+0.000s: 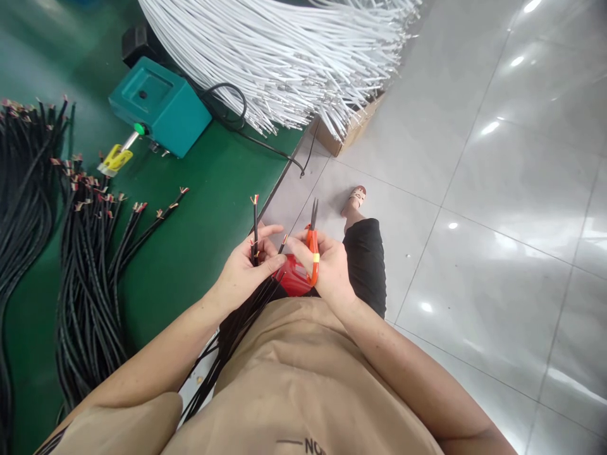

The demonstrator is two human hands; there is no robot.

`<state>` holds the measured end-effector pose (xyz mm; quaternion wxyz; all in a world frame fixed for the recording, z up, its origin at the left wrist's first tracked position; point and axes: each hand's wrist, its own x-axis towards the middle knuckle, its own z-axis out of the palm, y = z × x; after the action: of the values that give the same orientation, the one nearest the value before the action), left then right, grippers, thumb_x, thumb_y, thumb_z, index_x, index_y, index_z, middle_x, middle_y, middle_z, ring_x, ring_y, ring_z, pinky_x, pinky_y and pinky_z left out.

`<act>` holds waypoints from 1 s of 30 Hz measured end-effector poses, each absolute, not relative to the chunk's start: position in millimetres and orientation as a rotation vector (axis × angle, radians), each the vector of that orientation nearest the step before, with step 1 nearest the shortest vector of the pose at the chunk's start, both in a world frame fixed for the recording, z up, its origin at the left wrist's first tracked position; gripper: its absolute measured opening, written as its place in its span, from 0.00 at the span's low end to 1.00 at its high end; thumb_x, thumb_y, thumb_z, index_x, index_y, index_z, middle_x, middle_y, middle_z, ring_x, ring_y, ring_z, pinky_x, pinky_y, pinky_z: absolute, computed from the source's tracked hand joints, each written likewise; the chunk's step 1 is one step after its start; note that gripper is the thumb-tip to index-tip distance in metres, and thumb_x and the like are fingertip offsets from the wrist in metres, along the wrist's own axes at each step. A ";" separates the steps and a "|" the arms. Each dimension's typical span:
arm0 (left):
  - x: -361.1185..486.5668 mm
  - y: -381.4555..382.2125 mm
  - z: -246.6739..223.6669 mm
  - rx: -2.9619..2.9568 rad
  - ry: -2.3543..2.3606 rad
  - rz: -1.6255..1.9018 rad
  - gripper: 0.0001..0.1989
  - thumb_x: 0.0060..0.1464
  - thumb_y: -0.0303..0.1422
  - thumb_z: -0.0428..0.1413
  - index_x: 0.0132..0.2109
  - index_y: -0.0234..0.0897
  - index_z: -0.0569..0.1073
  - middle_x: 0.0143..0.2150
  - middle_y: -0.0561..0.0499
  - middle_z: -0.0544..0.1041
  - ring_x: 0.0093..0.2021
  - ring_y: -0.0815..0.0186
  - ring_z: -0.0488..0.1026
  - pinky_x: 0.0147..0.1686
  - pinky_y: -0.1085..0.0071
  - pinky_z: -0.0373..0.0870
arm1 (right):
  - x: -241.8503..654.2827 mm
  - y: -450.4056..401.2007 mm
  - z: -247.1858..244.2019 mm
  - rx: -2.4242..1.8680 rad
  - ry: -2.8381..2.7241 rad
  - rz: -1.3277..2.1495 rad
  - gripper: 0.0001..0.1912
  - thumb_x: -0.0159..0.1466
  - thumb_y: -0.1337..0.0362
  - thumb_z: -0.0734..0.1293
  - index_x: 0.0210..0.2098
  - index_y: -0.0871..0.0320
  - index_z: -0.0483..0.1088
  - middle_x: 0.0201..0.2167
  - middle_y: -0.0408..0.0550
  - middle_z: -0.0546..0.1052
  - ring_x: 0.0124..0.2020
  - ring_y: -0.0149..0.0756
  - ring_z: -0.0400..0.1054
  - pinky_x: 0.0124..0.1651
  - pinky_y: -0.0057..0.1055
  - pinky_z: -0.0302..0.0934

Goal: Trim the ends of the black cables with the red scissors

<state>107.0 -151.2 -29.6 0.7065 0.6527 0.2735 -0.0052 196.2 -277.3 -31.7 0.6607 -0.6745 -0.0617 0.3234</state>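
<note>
My left hand (241,273) is closed around black cables; one black cable (255,222) stands upright from it, its stripped end showing short coloured wires. Between my hands, the tip of another black cable (282,245) points up by my left thumb and close to my right fingertips. My right hand (333,264) is closed on orange-handled scissors (313,243), their narrow grey blades pointing away from me. I cannot tell whether those fingers also touch the cable tip. Below my hands is a shiny red object (294,280), partly hidden. More black cables (232,338) run down across my lap.
On the green table (190,259) at left lie bundles of black cables (90,284) with stripped ends. Beyond them stands a teal box-shaped device (161,104) with a yellow-tipped part and a black cord. White cables (294,57) overhang the far table edge above a cardboard box (348,129).
</note>
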 end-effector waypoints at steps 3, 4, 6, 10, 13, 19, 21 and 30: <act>106.9 -151.1 -30.6 1.409 0.601 -0.017 0.23 0.50 0.32 0.61 0.54 0.43 0.69 0.29 0.58 0.64 0.25 0.76 0.58 0.24 0.78 0.56 | 197.5 -275.5 -31.7 -1.532 -0.143 0.733 0.04 0.53 0.63 0.68 0.26 0.58 0.71 0.21 0.39 0.69 0.22 0.26 0.57 0.28 0.25 0.55; 107.0 -150.8 -30.9 1.377 0.603 -0.023 0.23 0.50 0.32 0.61 0.54 0.44 0.69 0.29 0.58 0.64 0.24 0.76 0.57 0.23 0.79 0.56 | 197.4 -275.3 -31.6 -1.529 -0.135 0.742 0.05 0.53 0.63 0.68 0.25 0.58 0.70 0.21 0.39 0.69 0.22 0.25 0.56 0.27 0.25 0.54; 107.5 -150.1 -31.4 1.306 0.614 -0.029 0.23 0.50 0.33 0.62 0.54 0.44 0.69 0.28 0.59 0.63 0.23 0.77 0.56 0.22 0.79 0.56 | 196.5 -275.6 -31.2 -1.507 -0.109 0.776 0.06 0.54 0.62 0.68 0.25 0.58 0.70 0.20 0.38 0.67 0.21 0.25 0.55 0.26 0.25 0.53; 108.5 -149.2 -32.1 1.205 0.637 -0.026 0.23 0.49 0.32 0.63 0.54 0.43 0.69 0.28 0.59 0.62 0.22 0.78 0.55 0.18 0.81 0.53 | 195.0 -277.8 -30.6 -1.435 -0.100 0.886 0.08 0.55 0.60 0.67 0.25 0.58 0.68 0.18 0.37 0.65 0.20 0.25 0.55 0.25 0.25 0.51; 109.6 -148.9 -31.3 1.145 0.647 -0.028 0.24 0.48 0.31 0.63 0.54 0.44 0.69 0.30 0.58 0.64 0.22 0.79 0.55 0.17 0.82 0.51 | 196.3 -279.6 -30.9 -1.436 -0.095 0.904 0.10 0.56 0.59 0.67 0.24 0.58 0.68 0.17 0.37 0.64 0.20 0.25 0.54 0.25 0.25 0.51; 112.3 -147.8 -25.7 1.002 0.627 -0.064 0.29 0.45 0.24 0.62 0.55 0.43 0.69 0.43 0.52 0.70 0.24 0.80 0.56 0.18 0.81 0.51 | 200.3 -282.3 -27.7 -1.563 -0.065 0.584 0.06 0.58 0.61 0.67 0.29 0.57 0.70 0.22 0.38 0.67 0.23 0.25 0.57 0.29 0.24 0.56; 112.1 -147.3 -24.9 0.971 0.611 -0.091 0.30 0.44 0.21 0.62 0.55 0.43 0.69 0.43 0.52 0.70 0.23 0.80 0.56 0.18 0.81 0.51 | 199.7 -281.2 -24.9 -1.591 -0.133 0.535 0.06 0.58 0.61 0.67 0.29 0.57 0.71 0.24 0.39 0.69 0.25 0.26 0.59 0.32 0.25 0.58; 108.4 -147.8 -30.5 1.023 0.649 -0.135 0.38 0.40 0.23 0.65 0.59 0.44 0.65 0.46 0.51 0.73 0.33 0.74 0.68 0.30 0.78 0.65 | 195.6 -265.6 -24.6 -1.695 -0.505 0.797 0.08 0.57 0.62 0.66 0.32 0.58 0.75 0.28 0.42 0.76 0.30 0.31 0.67 0.34 0.27 0.61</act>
<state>108.4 -147.8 -30.5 0.8199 0.4805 0.3046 -0.0634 195.6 -265.6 -24.6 0.5652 -0.7209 -0.2145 0.3388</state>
